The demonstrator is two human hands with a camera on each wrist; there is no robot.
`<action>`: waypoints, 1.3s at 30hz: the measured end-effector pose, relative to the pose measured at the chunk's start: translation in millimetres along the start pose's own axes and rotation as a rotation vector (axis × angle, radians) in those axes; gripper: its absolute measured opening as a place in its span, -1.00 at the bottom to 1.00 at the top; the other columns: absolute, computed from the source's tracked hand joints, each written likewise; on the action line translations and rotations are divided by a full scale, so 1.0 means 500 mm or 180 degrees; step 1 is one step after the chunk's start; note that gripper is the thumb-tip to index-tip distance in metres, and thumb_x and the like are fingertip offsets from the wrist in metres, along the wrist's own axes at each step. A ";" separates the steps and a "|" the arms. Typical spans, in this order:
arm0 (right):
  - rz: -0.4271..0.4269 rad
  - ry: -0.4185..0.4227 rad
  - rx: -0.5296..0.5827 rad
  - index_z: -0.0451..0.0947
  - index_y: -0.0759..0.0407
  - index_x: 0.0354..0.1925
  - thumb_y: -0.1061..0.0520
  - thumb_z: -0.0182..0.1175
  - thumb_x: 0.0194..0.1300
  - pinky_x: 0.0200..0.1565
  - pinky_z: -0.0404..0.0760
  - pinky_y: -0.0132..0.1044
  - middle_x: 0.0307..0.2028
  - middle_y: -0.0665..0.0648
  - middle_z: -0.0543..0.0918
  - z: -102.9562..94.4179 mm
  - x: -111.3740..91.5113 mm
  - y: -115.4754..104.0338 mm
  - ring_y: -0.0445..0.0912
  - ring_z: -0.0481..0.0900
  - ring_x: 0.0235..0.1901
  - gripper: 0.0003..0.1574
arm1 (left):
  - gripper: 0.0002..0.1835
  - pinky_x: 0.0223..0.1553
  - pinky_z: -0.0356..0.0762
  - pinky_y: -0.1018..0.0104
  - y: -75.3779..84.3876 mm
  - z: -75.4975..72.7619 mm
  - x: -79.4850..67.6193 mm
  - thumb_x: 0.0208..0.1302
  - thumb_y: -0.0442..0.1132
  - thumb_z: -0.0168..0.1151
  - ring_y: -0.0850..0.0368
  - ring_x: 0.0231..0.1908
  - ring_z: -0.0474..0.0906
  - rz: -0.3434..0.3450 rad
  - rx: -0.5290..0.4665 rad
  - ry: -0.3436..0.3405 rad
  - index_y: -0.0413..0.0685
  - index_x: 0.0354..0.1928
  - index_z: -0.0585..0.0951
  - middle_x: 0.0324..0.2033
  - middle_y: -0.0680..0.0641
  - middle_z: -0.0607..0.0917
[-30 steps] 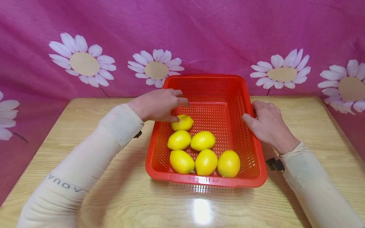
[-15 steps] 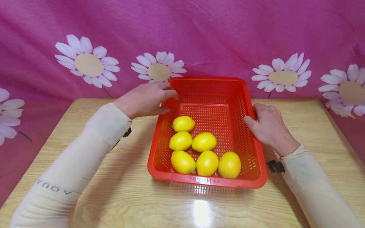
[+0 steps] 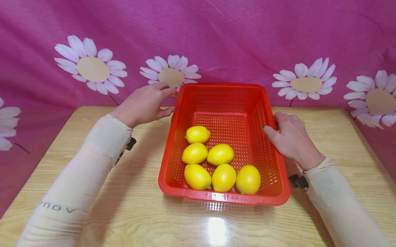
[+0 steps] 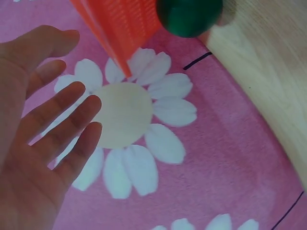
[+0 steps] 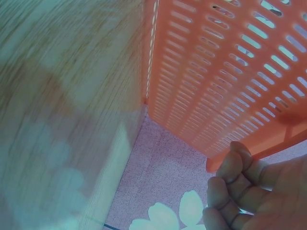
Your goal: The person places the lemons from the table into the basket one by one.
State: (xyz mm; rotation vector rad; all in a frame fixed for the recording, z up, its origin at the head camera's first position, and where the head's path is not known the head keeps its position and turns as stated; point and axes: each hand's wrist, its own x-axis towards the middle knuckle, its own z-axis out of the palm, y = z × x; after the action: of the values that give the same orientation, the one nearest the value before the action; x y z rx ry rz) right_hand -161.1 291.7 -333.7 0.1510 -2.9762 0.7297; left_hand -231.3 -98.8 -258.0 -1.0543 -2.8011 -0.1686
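Observation:
A red plastic basket (image 3: 218, 197) with perforated walls stands on the table. Several yellow lemons (image 3: 220, 154) lie in its near and left parts. My right hand (image 3: 292, 139) grips the basket's right rim, thumb on the inner side; the right wrist view shows curled fingers (image 5: 230, 167) by the rim. To the left, my left hand (image 3: 144, 104) hovers beside the basket's far left rim, with its fingers spread and holding nothing. A dark green round thing (image 4: 189, 14) sits close to the basket in the left wrist view; I cannot find it in the head view.
The light wooden table (image 3: 142, 216) reaches back to a magenta cloth (image 3: 220, 33) printed with large white flowers. The basket's far end is close to this cloth.
My left hand has moved left, from over the lemon farthest back to outside the basket's left rim, without taking a lemon. My right hand has stayed on the right rim.

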 end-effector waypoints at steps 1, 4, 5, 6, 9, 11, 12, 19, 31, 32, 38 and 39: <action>0.0004 0.0000 0.0001 0.52 0.28 0.05 -0.06 -0.03 0.44 -0.05 0.31 0.04 -0.16 0.30 0.62 0.001 0.000 0.001 0.17 0.41 -0.09 -0.52 | -0.51 0.11 0.69 -0.10 -0.003 0.003 -0.001 0.31 -0.13 0.41 -0.12 0.00 0.65 -0.0045 -0.0035 -0.0022 -0.03 0.26 0.61 0.07 -0.16 0.68; 0.0037 -0.0027 0.0008 0.52 0.27 0.06 -0.06 -0.02 0.44 -0.06 0.29 0.02 -0.15 0.29 0.62 0.001 0.000 0.001 0.16 0.40 -0.09 -0.52 | -0.47 0.22 0.64 -0.12 -0.012 0.013 -0.003 0.30 -0.12 0.43 -0.12 0.13 0.62 -0.0140 -0.0166 -0.0057 -0.02 0.29 0.59 0.16 -0.15 0.66; 0.0049 -0.0037 0.0013 0.52 0.27 0.07 -0.06 -0.02 0.44 -0.06 0.29 0.02 -0.15 0.29 0.62 0.001 0.000 0.001 0.16 0.40 -0.09 -0.51 | -0.45 0.25 0.62 -0.13 -0.016 0.017 -0.003 0.29 -0.11 0.43 -0.12 0.17 0.61 -0.0169 -0.0209 -0.0066 -0.02 0.30 0.57 0.19 -0.14 0.66; 0.0062 -0.0051 0.0017 0.51 0.27 0.08 -0.07 -0.02 0.44 -0.06 0.29 0.02 -0.14 0.29 0.62 0.001 0.000 0.001 0.16 0.39 -0.09 -0.51 | -0.43 0.29 0.59 -0.14 -0.019 0.021 -0.004 0.29 -0.10 0.44 -0.12 0.22 0.59 -0.0202 -0.0249 -0.0079 -0.01 0.32 0.56 0.23 -0.14 0.65; 0.0093 -0.0080 0.0023 0.50 0.27 0.11 -0.07 -0.01 0.45 -0.03 0.29 0.05 -0.12 0.30 0.62 -0.001 0.000 0.000 0.16 0.38 -0.06 -0.49 | -0.38 0.36 0.52 -0.16 -0.032 0.036 -0.006 0.28 -0.09 0.46 -0.14 0.31 0.54 -0.0272 -0.0310 -0.0086 -0.01 0.35 0.52 0.31 -0.15 0.60; 0.0083 -0.0064 0.0009 0.50 0.28 0.12 -0.07 -0.02 0.45 -0.02 0.29 0.06 -0.12 0.30 0.62 -0.001 0.001 0.000 0.17 0.38 -0.05 -0.48 | -0.35 0.40 0.48 -0.17 -0.040 0.043 -0.009 0.27 -0.10 0.46 -0.16 0.36 0.51 -0.0325 -0.0314 -0.0085 -0.03 0.38 0.50 0.36 -0.17 0.56; 0.0079 -0.0056 0.0001 0.50 0.28 0.11 -0.08 -0.02 0.45 -0.02 0.30 0.07 -0.12 0.31 0.62 -0.002 0.001 -0.001 0.17 0.39 -0.05 -0.48 | -0.34 0.42 0.46 -0.19 -0.043 0.047 -0.010 0.27 -0.10 0.46 -0.18 0.38 0.49 -0.0355 -0.0321 -0.0092 -0.04 0.38 0.49 0.38 -0.19 0.54; 0.0073 -0.0043 -0.0033 0.51 0.28 0.07 -0.07 -0.03 0.44 -0.04 0.29 0.05 -0.14 0.30 0.61 -0.002 0.002 -0.004 0.17 0.38 -0.07 -0.50 | -0.23 0.39 0.47 -0.25 -0.056 0.072 -0.013 0.30 0.03 0.43 -0.21 0.36 0.50 -0.0631 -0.0536 -0.0186 -0.05 0.46 0.39 0.40 -0.20 0.51; 0.0005 0.0052 -0.0054 0.54 0.28 -0.01 -0.05 -0.01 0.42 -0.11 0.28 -0.02 -0.19 0.29 0.63 -0.003 0.000 -0.002 0.15 0.40 -0.15 -0.55 | -0.23 0.45 0.39 -0.26 -0.066 0.121 -0.012 0.41 0.10 0.26 -0.22 0.44 0.40 -0.0843 -0.0942 -0.0187 -0.01 0.55 0.29 0.49 -0.20 0.40; -0.0003 0.0057 -0.0054 0.54 0.28 -0.01 -0.05 -0.01 0.42 -0.12 0.28 -0.03 -0.20 0.29 0.63 -0.003 0.000 -0.002 0.15 0.40 -0.16 -0.55 | -0.23 0.45 0.38 -0.27 -0.066 0.126 -0.011 0.42 0.09 0.26 -0.22 0.44 0.40 -0.0831 -0.0956 -0.0182 -0.02 0.55 0.28 0.50 -0.20 0.39; 0.0066 0.0010 -0.0045 0.53 0.28 0.03 -0.06 0.01 0.42 -0.13 0.29 -0.05 -0.17 0.28 0.62 -0.002 -0.001 -0.001 0.14 0.39 -0.15 -0.53 | -0.31 0.36 0.50 -0.21 -0.067 0.150 -0.007 0.42 0.05 0.27 -0.22 0.28 0.51 -0.0772 -0.0937 -0.0094 -0.08 0.48 0.37 0.36 -0.24 0.49; 0.0073 0.0001 -0.0044 0.53 0.28 0.04 -0.06 0.01 0.42 -0.13 0.28 -0.05 -0.17 0.28 0.61 -0.002 -0.001 -0.001 0.14 0.39 -0.14 -0.53 | -0.32 0.34 0.53 -0.20 -0.067 0.153 -0.006 0.42 0.05 0.26 -0.21 0.25 0.52 -0.0774 -0.0954 -0.0085 -0.08 0.46 0.38 0.34 -0.23 0.51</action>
State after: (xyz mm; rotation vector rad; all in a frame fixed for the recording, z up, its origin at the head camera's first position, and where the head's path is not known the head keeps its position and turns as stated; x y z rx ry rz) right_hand -160.4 291.6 -332.7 0.1161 -2.9867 0.7112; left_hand -258.5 -113.8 -335.5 -0.7641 -2.9849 -0.6222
